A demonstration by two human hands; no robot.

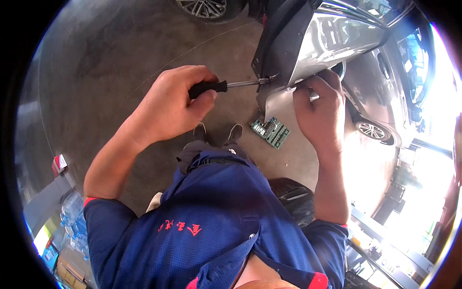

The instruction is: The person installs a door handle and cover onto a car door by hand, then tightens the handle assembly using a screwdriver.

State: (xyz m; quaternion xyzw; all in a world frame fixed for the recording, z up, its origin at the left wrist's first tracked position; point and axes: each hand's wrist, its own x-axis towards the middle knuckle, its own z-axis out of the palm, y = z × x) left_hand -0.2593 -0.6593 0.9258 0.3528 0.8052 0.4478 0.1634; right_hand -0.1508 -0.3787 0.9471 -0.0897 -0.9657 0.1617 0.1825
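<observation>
My left hand point(180, 98) is closed around the black handle of a screwdriver point(240, 84). Its metal shaft points right, and the tip meets the dark edge of a car body panel point(281, 60). On the other side, my right hand point(321, 106) is closed beside the lower edge of the glossy silver bodywork point(332, 41), thumb and fingers curled together. A bit of shiny metal point(314, 95) shows between those fingers; what it belongs to is hidden. A pale flap point(279, 103) hangs below the panel, between the two hands.
An open green tool case point(270, 132) with sockets and bits lies on the floor by my feet. Another car point(373, 89) stands at the right, and a wheel point(204, 7) shows at the top. Clear plastic bottles point(73, 219) are at the lower left; a dark rounded object point(291, 195) sits behind me.
</observation>
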